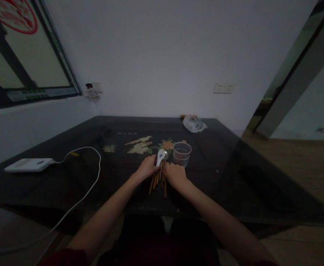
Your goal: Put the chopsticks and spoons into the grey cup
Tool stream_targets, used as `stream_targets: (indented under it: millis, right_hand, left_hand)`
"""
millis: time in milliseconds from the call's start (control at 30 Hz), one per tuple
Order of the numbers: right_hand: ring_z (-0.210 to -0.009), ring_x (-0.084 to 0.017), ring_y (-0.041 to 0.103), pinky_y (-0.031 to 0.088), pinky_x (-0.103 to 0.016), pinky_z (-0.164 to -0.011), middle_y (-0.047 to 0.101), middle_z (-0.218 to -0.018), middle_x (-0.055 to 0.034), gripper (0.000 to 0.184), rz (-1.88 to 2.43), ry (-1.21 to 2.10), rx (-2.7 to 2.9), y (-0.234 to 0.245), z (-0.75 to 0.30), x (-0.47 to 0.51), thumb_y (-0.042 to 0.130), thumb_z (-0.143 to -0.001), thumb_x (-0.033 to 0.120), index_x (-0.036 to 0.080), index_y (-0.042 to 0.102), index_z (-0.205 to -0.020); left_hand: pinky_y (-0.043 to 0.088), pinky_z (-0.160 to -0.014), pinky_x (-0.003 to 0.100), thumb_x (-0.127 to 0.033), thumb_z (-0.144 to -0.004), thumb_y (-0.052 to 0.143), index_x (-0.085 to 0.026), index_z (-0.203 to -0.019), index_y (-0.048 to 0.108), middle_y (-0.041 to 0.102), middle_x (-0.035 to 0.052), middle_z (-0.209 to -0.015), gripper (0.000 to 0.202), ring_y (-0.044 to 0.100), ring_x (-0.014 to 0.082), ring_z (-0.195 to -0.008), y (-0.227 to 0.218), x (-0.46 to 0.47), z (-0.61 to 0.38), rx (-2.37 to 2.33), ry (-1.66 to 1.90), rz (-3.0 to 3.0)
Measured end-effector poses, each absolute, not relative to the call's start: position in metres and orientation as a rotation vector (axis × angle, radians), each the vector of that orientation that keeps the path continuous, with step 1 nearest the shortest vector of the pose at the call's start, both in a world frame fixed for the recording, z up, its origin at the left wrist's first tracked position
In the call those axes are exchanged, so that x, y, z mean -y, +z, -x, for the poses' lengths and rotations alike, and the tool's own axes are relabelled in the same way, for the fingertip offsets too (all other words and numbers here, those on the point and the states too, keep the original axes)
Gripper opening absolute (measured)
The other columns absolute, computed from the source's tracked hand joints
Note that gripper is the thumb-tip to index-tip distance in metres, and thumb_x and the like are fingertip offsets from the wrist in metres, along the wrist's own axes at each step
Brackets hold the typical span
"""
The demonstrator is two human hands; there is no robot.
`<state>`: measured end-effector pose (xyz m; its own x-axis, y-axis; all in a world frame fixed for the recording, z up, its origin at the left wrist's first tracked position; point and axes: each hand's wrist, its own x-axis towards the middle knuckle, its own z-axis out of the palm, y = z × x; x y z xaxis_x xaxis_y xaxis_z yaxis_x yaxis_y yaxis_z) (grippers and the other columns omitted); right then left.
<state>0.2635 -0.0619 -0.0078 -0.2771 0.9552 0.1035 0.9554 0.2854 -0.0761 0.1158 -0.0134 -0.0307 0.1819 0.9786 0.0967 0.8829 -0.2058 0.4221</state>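
My left hand (pixel 147 167) is closed at the left of a bundle, with its thumb against a white soup spoon (pixel 160 157). Wooden chopsticks (pixel 152 183), several of them, stick out below between the two hands and fan toward me. At the right side of the bundle, my right hand (pixel 175 173) is closed around chopsticks. Beside the spoon shows a small shiny metal piece (pixel 166 155), perhaps another spoon. A clear plastic cup (pixel 182 150) stands upright just beyond my right hand. The fingers hide the middle of the bundle.
The dark table (pixel 206 192) bears a painted bird and flowers. A crumpled plastic bag (pixel 194 124) lies at the back edge. On the left, a white power bank (pixel 30 165) trails a white cable (pixel 98 170). A dark flat object (pixel 267 186) lies on the right.
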Motion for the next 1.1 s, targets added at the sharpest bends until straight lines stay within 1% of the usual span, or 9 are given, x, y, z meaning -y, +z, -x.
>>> stream_targets:
  millis: [67,167,300,600,700,800,1000,1100]
  right_hand:
    - [-0.088,-0.029,0.068,0.052,-0.037,-0.069,0.069,-0.096,-0.0173,0.030,1.808,0.003,2.412,-0.009,-0.262,0.061,0.044,-0.092,0.034,0.012,0.061,-0.104]
    - [-0.088,-0.028,0.068,0.052,-0.037,-0.070,0.068,-0.097,-0.0183,0.030,1.834,0.014,2.399,-0.013,-0.258,0.058,0.041,-0.093,0.031,0.011,0.060,-0.105]
    - [-0.089,-0.028,0.068,0.051,-0.037,-0.071,0.068,-0.099,-0.0184,0.032,1.848,0.046,2.391,-0.014,-0.257,0.055,0.039,-0.094,0.032,0.012,0.060,-0.106]
    - [-0.092,-0.029,0.067,0.050,-0.037,-0.073,0.068,-0.102,-0.0151,0.033,1.872,0.111,2.400,-0.012,-0.263,0.054,0.047,-0.091,0.040,0.015,0.059,-0.109]
    - [-0.093,-0.028,0.066,0.050,-0.036,-0.074,0.068,-0.104,-0.0148,0.033,1.879,0.115,2.392,-0.013,-0.265,0.054,0.048,-0.090,0.041,0.016,0.058,-0.110]
    - [-0.094,-0.028,0.066,0.049,-0.037,-0.074,0.068,-0.104,-0.0144,0.033,1.869,0.117,2.382,-0.014,-0.267,0.055,0.047,-0.090,0.041,0.016,0.058,-0.110]
    - [-0.092,-0.028,0.066,0.049,-0.035,-0.073,0.068,-0.102,-0.0135,0.033,1.877,0.115,2.376,-0.011,-0.271,0.056,0.046,-0.091,0.042,0.016,0.060,-0.106]
    - [-0.093,-0.028,0.066,0.049,-0.035,-0.074,0.068,-0.101,-0.0134,0.034,1.871,0.110,2.375,-0.007,-0.273,0.056,0.045,-0.091,0.043,0.017,0.060,-0.106]
  left_hand:
    - [0.046,-0.083,0.030,-0.026,-0.068,0.067,-0.013,-0.123,0.051,0.064,0.0129,-0.107,0.059,0.060,0.0247,-0.100,-0.031,0.013,-0.114,-1.816,0.512,-2.206]
    - [0.044,-0.086,0.030,-0.027,-0.070,0.065,-0.016,-0.122,0.050,0.061,0.0123,-0.110,0.055,0.058,0.0238,-0.103,-0.031,0.014,-0.111,-1.809,0.532,-2.210]
    - [0.045,-0.085,0.029,-0.025,-0.071,0.064,-0.017,-0.120,0.050,0.059,0.0115,-0.110,0.051,0.058,0.0231,-0.101,-0.030,0.018,-0.112,-1.829,0.545,-2.186]
    - [0.046,-0.082,0.034,-0.034,-0.080,0.057,-0.021,-0.126,0.044,0.050,0.0133,-0.117,0.050,0.061,0.0272,-0.098,-0.023,0.029,-0.118,-1.965,0.420,-2.192]
    - [0.047,-0.079,0.036,-0.040,-0.081,0.055,-0.022,-0.125,0.044,0.049,0.0136,-0.119,0.049,0.062,0.0293,-0.096,-0.024,0.030,-0.116,-1.991,0.379,-2.205]
    - [0.048,-0.077,0.036,-0.043,-0.083,0.052,-0.024,-0.125,0.044,0.050,0.0128,-0.119,0.047,0.062,0.0294,-0.095,-0.025,0.032,-0.115,-1.984,0.366,-2.232]
    - [0.047,-0.077,0.036,-0.044,-0.085,0.048,-0.024,-0.127,0.042,0.050,0.0120,-0.119,0.047,0.062,0.0280,-0.096,-0.023,0.034,-0.112,-1.982,0.356,-2.242]
    - [0.047,-0.076,0.034,-0.043,-0.086,0.047,-0.024,-0.124,0.044,0.051,0.0106,-0.117,0.043,0.061,0.0268,-0.096,-0.021,0.035,-0.110,-2.008,0.390,-2.240]
